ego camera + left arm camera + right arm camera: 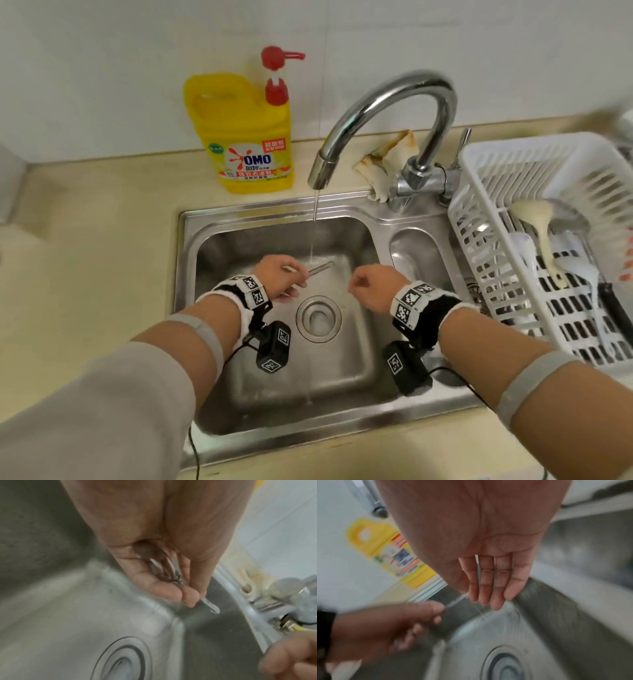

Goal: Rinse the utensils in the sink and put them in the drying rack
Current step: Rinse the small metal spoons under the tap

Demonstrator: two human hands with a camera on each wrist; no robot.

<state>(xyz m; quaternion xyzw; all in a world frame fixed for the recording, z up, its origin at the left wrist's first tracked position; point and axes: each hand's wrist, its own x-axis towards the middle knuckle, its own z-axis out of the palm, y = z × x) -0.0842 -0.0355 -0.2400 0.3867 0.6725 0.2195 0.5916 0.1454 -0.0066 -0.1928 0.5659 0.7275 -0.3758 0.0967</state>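
Left hand [279, 279] pinching metal utensil [320, 268] under tap [320, 171] stream over sink [239, 219], right hand [375, 286] empty, fingers relaxed.

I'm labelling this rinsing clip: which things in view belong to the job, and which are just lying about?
In use: metal utensil gripped by left hand, right hand, faucet, sink, drying rack.
Lying about: detergent bottle, rag.
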